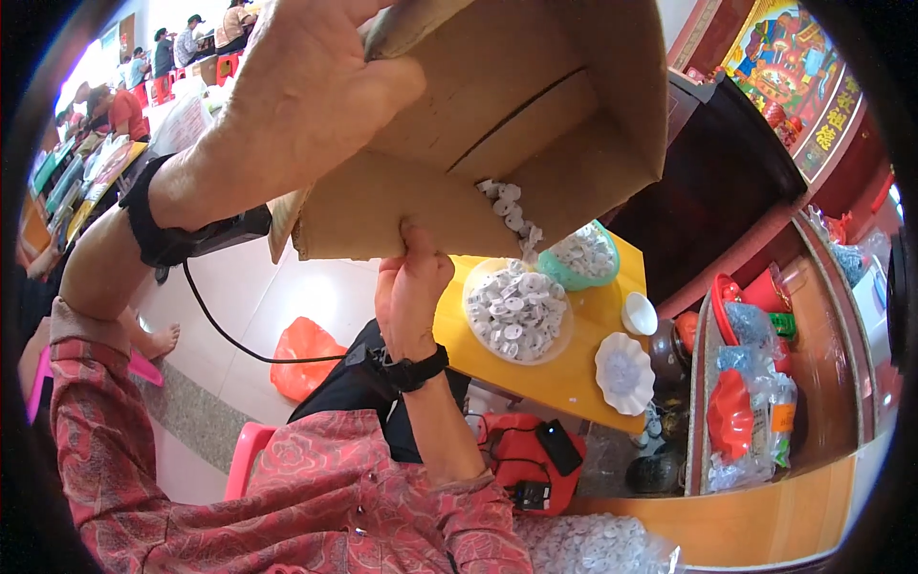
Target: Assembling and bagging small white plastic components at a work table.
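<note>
Both my hands hold a brown cardboard box (421, 206) tilted over a yellow table. High on the box's left side, my left hand (306, 91) is closed on it; some of its fingers run out of view. My right hand (413, 292) pinches the lower edge, thumb on the inside of the cardboard wall. A short line of small white round pieces (512, 206) lies in the box's lower corner and spills over the edge. Right below, a translucent round bowl (475, 330) is heaped with similar white pieces. A green basket (574, 277) beside it also holds them.
On the yellow table (497, 378) are a small white bowl (639, 313) and a scalloped white dish (641, 387). A wooden shelf with red containers stands right. Below lie a red stool (521, 445) with a black phone (558, 447), and a clear bag of pieces (598, 545). People sit far left.
</note>
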Demonstrator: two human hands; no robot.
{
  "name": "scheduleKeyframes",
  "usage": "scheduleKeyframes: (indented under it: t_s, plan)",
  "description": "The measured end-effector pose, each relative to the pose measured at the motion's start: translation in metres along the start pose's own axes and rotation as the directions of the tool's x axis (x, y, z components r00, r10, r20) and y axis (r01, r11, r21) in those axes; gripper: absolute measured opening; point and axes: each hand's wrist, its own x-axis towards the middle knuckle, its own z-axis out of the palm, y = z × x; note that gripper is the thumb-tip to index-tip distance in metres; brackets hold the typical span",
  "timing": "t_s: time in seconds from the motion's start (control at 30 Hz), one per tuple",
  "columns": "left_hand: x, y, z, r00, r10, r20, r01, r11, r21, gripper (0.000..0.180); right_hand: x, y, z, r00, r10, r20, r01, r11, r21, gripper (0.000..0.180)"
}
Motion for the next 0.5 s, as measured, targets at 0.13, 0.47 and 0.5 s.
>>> scheduleKeyframes:
  t_s: [0.13, 0.47, 0.5]
  plan:
    - [0.000, -0.019, 0.011, 1.000, 0.022, -0.012, -0.023, 0.995, -0.095, 0.067, 0.003, 0.003, -0.011, 1.000, 0.009, 0.012, -0.009, 1.000, -0.017, 0.006]
    - [0.022, -0.029, 0.040, 0.994, 0.008, -0.113, -0.021, 0.994, -0.112, 0.060, 0.041, -0.020, -0.001, 1.000, -0.005, 0.006, 0.006, 0.998, -0.065, 0.007]
    - [0.024, -0.023, 0.050, 0.994, 0.010, -0.113, -0.023, 0.993, -0.118, 0.060, 0.052, -0.026, -0.008, 0.999, -0.028, 0.017, 0.029, 0.998, -0.061, 0.010]
